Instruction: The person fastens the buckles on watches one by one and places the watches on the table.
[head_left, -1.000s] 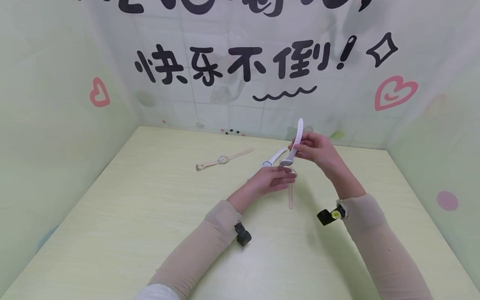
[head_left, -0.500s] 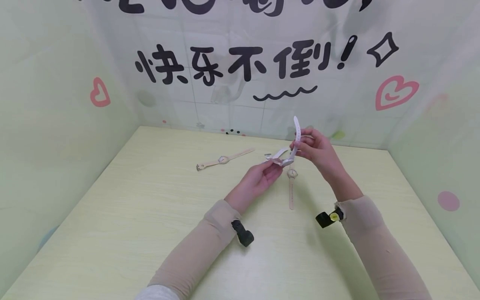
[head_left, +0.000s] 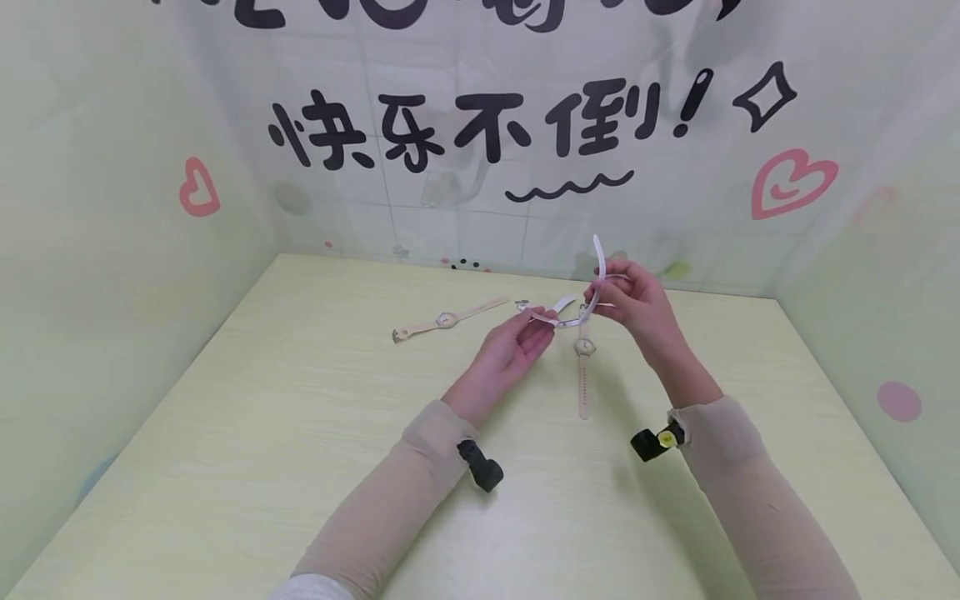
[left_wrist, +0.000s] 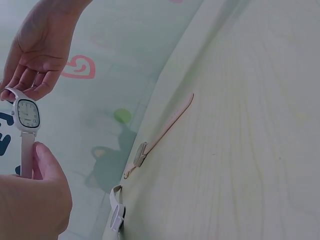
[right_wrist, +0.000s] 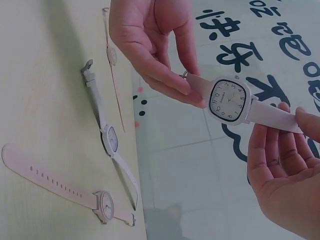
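Both hands hold one white wristwatch (right_wrist: 229,100) above the table, its squarish dial visible in both wrist views. My left hand (head_left: 495,362) pinches the buckle-side strap between thumb and fingers. The holed strap end is pinched by my right hand (head_left: 637,304) and sticks up past its fingers in the head view. Beneath lies a second white watch (right_wrist: 110,140), partly hidden by the left hand and the held watch in the head view. A pale pink watch (head_left: 584,347) lies just in front of it, stretched out towards the person.
Another pale pink watch (head_left: 446,319) lies slantwise to the left on the light wood table (head_left: 300,400). A printed backdrop (head_left: 450,208) rises behind the table's back edge, with side walls left and right.
My left hand has moved left from above the front pink watch, uncovering it, and has taken hold of the white watch's buckle-side strap. My right hand keeps its grip, nearly in place.
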